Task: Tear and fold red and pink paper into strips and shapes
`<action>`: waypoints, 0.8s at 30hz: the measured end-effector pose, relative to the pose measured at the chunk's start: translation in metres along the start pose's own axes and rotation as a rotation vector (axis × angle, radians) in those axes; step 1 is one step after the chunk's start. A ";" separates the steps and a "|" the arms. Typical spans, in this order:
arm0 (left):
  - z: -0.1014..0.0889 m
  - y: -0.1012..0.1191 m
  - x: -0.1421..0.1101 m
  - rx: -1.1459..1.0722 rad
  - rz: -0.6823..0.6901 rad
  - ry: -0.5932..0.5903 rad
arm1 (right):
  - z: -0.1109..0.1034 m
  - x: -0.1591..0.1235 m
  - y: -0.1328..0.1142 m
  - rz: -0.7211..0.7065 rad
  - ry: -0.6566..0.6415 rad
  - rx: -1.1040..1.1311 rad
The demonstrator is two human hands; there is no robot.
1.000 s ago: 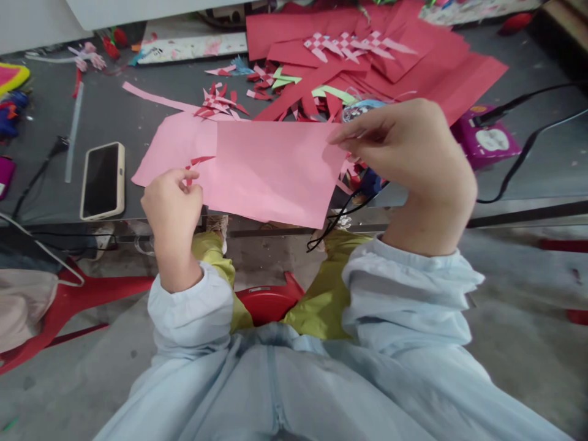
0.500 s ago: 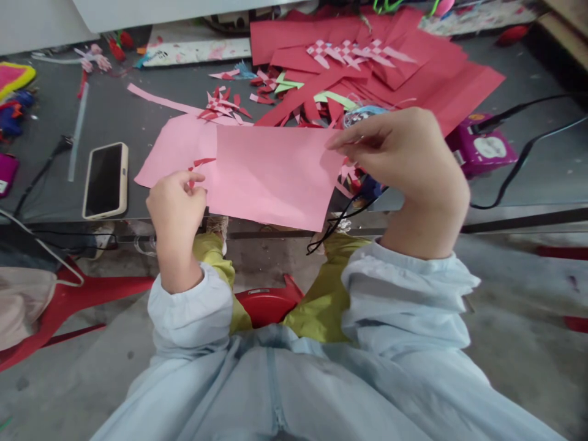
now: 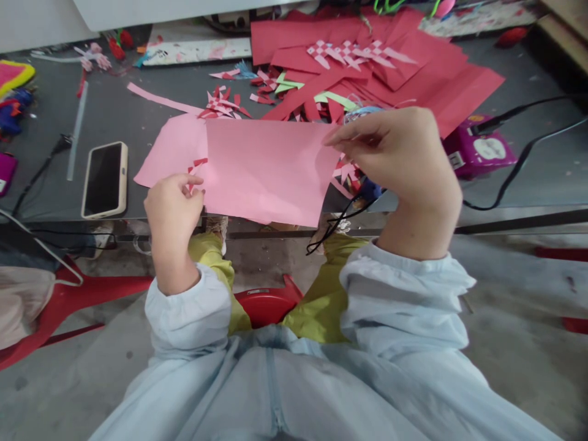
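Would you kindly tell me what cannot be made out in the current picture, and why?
In the head view:
What, if anything, the left hand pinches: the hand itself hides it.
Full outline of the lower pink sheet: the upper pink sheet covers part.
Any wording on the purple box: too small to read.
The whole of the yellow-edged item: the picture's left edge cuts it off.

With our right hand we pinch the pink paper sheet by its right edge; our left hand curls beside its left edge. Beyond the sheet lie red papers; left of it, a smartphone; right of it, a purple box.
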State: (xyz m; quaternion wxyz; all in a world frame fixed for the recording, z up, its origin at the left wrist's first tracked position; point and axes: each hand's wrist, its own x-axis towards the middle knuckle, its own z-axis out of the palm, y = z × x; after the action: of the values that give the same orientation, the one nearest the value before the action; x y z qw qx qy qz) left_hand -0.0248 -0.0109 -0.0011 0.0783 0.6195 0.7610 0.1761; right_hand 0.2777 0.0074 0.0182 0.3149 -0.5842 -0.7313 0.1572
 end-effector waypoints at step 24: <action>0.007 0.013 -0.008 0.016 0.354 -0.504 | 0.026 0.013 0.015 -0.127 0.061 0.064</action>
State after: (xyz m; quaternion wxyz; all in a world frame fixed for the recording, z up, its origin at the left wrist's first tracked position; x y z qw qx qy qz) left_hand -0.0092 -0.0149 -0.0035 0.2277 0.7673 0.5991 0.0216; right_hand 0.2708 0.0271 -0.0073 0.3647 -0.5308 -0.7517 0.1424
